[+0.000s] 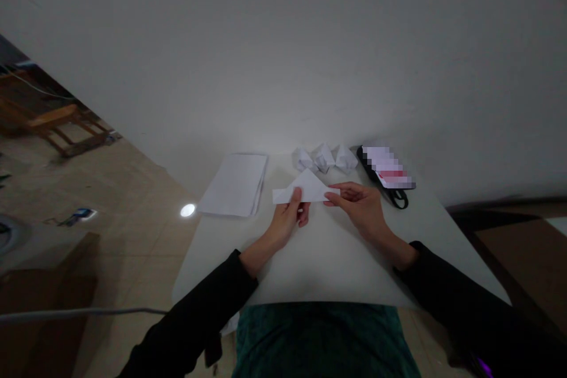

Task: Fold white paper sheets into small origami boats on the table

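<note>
A folded white paper (pixel 310 186), with a triangular peak and a flat strip along its bottom, is held above the table. My left hand (pixel 289 218) pinches its lower left part, thumb on top and fingers curled beneath. My right hand (pixel 361 207) grips the right end of the strip between thumb and fingers. Just beyond the paper, three folded white paper pieces (pixel 324 157) sit in a row by the wall. A stack of white sheets (pixel 234 184) lies to the left of my left hand.
The white table (pixel 328 271) stands against a grey wall. At its back right lies a black case (pixel 367 165) with a strap and a blurred-out surface. A wooden chair (pixel 62 121) and a cardboard box (pixel 48 301) are on the floor at left.
</note>
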A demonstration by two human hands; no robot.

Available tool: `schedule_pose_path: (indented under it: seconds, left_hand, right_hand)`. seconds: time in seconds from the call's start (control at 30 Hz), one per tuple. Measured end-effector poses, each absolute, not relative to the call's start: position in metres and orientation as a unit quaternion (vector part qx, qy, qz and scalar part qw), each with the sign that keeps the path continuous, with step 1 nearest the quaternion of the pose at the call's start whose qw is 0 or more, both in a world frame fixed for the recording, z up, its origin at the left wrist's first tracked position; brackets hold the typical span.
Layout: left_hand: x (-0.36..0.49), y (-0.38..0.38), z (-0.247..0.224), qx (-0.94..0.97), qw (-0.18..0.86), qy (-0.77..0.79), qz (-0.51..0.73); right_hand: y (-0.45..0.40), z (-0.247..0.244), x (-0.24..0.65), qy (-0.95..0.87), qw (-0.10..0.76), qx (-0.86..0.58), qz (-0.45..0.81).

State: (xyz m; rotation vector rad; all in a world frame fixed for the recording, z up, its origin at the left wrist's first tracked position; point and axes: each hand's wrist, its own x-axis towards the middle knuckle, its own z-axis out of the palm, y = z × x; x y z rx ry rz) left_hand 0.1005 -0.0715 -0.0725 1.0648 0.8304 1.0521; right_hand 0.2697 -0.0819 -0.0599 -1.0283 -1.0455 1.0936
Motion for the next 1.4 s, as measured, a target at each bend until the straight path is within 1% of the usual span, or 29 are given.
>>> schedule_pose_path:
  seconds: [0.07,0.17,0.27,0.33,0.43,0.5,0.57,0.63,0.73,0.87,0.93,1.2,1.4]
  left_hand:
    - [0.099,-0.072,-0.072,0.514,0.639,0.389,0.42]
    - [0.097,-0.073,-0.07,0.551,0.617,0.408,0.387]
    - [0.093,-0.071,-0.068,0.565,0.618,0.4,0.372]
    - [0.09,-0.069,-0.067,0.563,0.625,0.391,0.374]
    - [0.088,-0.068,-0.067,0.566,0.627,0.382,0.373]
    - [0.087,-0.069,-0.065,0.584,0.618,0.382,0.363]
    - [0.086,-0.07,-0.063,0.607,0.598,0.388,0.35]
    - [0.086,-0.071,-0.06,0.636,0.57,0.397,0.337]
    - [0.085,-0.072,-0.057,0.664,0.537,0.405,0.327]
    - [0.083,-0.07,-0.056,0.673,0.524,0.413,0.32]
    - [0.083,-0.07,-0.056,0.674,0.525,0.415,0.313]
    - [0.083,-0.071,-0.058,0.663,0.531,0.426,0.312]
    - [0.085,-0.072,-0.061,0.656,0.543,0.409,0.329]
  right_hand:
    - [-0.083,-0.06,0.268,-0.462,0.6,-0.436,0.486]
    - [-0.085,-0.059,0.265,-0.466,0.587,-0.409,0.52]
    - [-0.084,-0.058,0.265,-0.423,0.574,-0.375,0.593]
    - [-0.083,-0.057,0.266,-0.371,0.532,-0.35,0.676]
    - [-0.084,-0.057,0.267,-0.315,0.426,-0.337,0.778]
    - [-0.086,-0.059,0.267,-0.314,0.363,-0.336,0.81]
    - [-0.088,-0.062,0.266,-0.325,0.329,-0.331,0.823]
    - [-0.09,-0.066,0.266,-0.32,0.338,-0.324,0.824]
    - [-0.09,-0.069,0.264,-0.266,0.391,-0.314,0.824]
    - [-0.091,-0.067,0.261,-0.214,0.431,-0.308,0.821]
    - [-0.092,-0.065,0.261,-0.227,0.435,-0.315,0.812]
    - [-0.092,-0.067,0.264,-0.336,0.405,-0.4,0.751]
    - [-0.098,-0.057,0.261,-0.393,0.436,-0.411,0.697]
